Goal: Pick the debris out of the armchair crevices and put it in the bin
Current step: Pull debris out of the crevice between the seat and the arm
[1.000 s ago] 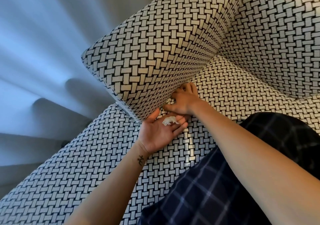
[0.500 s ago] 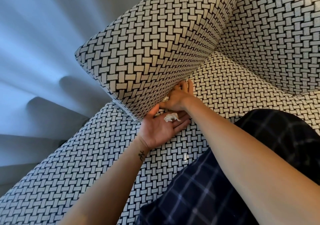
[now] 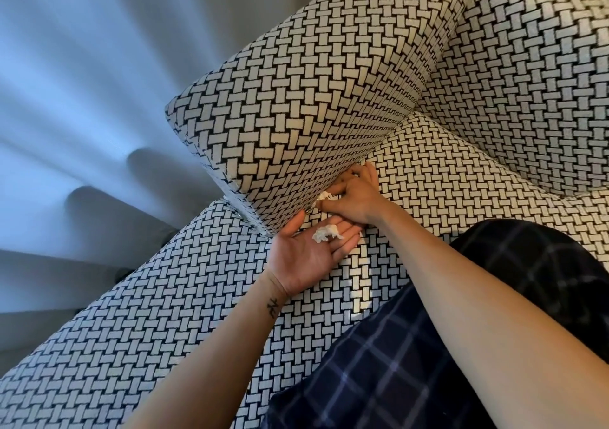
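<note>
white scrap (image 3: pixel 326 233) cupped, second scrap (image 3: pixel 324 195) pinched

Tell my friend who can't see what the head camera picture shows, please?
A person's right hand pinches a white scrap at the crevice where the woven black-and-white armchair's armrest meets its seat. Their left hand, palm up just below, carries another crumpled scrap.

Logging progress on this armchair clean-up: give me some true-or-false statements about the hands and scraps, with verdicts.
1. The left hand lies palm up with a white scrap on its fingers. True.
2. The right hand pinches a second white scrap at the crevice under the armrest. True.
3. The armrest is plain grey. False: it has a black-and-white woven pattern.
4. The left hand is fisted round its scrap. False: its fingers are straight, and the scrap lies loose.
</note>
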Demonstrator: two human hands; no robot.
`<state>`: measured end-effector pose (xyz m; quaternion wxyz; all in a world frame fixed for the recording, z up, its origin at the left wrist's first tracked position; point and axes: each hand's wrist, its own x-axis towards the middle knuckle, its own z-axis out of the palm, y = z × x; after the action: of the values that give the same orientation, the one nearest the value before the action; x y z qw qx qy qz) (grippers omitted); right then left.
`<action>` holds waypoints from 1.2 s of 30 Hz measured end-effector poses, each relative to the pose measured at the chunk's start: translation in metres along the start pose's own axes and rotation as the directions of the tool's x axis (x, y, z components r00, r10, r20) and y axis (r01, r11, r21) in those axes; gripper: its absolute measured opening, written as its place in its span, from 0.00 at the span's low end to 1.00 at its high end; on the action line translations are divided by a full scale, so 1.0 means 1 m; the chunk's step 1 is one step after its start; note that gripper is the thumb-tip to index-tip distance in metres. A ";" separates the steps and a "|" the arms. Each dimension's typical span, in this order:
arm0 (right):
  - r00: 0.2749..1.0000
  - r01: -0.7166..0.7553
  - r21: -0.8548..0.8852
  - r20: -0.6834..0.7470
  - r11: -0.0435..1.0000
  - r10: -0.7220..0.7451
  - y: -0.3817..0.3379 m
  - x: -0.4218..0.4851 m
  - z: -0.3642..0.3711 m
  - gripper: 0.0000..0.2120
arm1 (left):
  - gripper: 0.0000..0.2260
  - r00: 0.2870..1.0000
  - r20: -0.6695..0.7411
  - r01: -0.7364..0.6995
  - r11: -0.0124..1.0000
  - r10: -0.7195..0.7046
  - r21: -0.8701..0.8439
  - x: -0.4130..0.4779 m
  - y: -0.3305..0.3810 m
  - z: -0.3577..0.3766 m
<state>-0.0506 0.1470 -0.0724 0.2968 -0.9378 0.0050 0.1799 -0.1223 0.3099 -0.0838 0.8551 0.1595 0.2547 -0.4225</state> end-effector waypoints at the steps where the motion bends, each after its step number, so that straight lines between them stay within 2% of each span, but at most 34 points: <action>1: 1.000 0.007 0.004 -0.012 1.000 -0.007 0.001 0.000 0.001 0.18 | 0.33 1.000 -0.002 0.006 1.000 -0.006 -0.005 0.000 0.000 -0.001; 3: 0.999 0.020 0.036 -0.049 0.999 -0.019 0.003 -0.002 0.003 0.16 | 0.32 1.000 -0.008 0.011 1.000 -0.011 -0.012 0.000 0.000 -0.002; 5: 0.997 0.018 0.140 -0.072 0.990 -0.008 0.004 -0.004 0.002 0.12 | 0.32 1.000 -0.003 0.024 0.999 -0.024 -0.022 0.000 0.001 -0.001; 9: 1.000 -0.002 0.248 -0.003 0.969 0.003 0.005 -0.015 -0.010 0.07 | 0.31 1.000 0.000 0.014 1.000 -0.014 -0.025 0.006 0.001 0.002; 13: 0.999 -0.042 0.531 0.041 0.846 0.023 0.001 -0.033 -0.027 0.07 | 0.30 1.000 -0.005 -0.018 1.000 0.018 0.022 0.009 0.001 0.002; 16: 0.985 -0.069 0.404 0.170 0.912 -0.001 -0.002 -0.052 -0.034 0.15 | 0.28 0.999 -0.021 -0.032 0.997 0.033 0.075 0.009 0.001 0.000; 19: 0.975 0.009 0.206 0.214 0.978 -0.054 -0.002 -0.063 -0.029 0.20 | 0.27 0.999 -0.034 -0.016 0.996 0.019 0.090 0.006 -0.002 0.000; 23: 0.978 0.007 0.192 0.204 0.981 -0.047 -0.006 -0.064 -0.027 0.27 | 0.24 0.997 0.000 -0.077 0.993 0.077 0.093 0.000 -0.001 0.002; 26: 0.976 -0.018 0.262 0.214 0.965 -0.040 -0.006 -0.061 -0.027 0.23 | 0.21 0.994 0.008 -0.105 0.991 0.105 0.082 0.002 -0.001 -0.005; 29: 0.988 -0.026 0.449 0.150 0.893 -0.047 -0.008 -0.060 -0.028 0.11 | 0.17 0.995 -0.017 -0.095 0.995 0.096 0.041 0.001 -0.002 -0.006; 31: 0.992 -0.066 0.535 0.124 0.843 -0.001 -0.013 -0.060 -0.028 0.11 | 0.18 0.995 0.021 -0.101 0.994 0.100 0.035 -0.002 -0.001 -0.006; 33: 0.998 -0.054 0.499 0.066 0.865 0.025 -0.014 -0.058 -0.026 0.12 | 0.22 0.993 0.038 -0.116 0.992 0.114 0.058 -0.005 0.000 -0.006; 36: 1.000 0.005 0.348 0.017 0.937 -0.011 -0.013 -0.052 -0.018 0.12 | 0.23 0.994 0.049 -0.104 0.992 0.100 0.065 -0.010 0.002 -0.009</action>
<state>-0.0919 0.1422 -0.0339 0.4588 -0.8688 0.0303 0.1836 -0.1283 0.3218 -0.0851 0.8753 0.1915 0.2121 -0.3902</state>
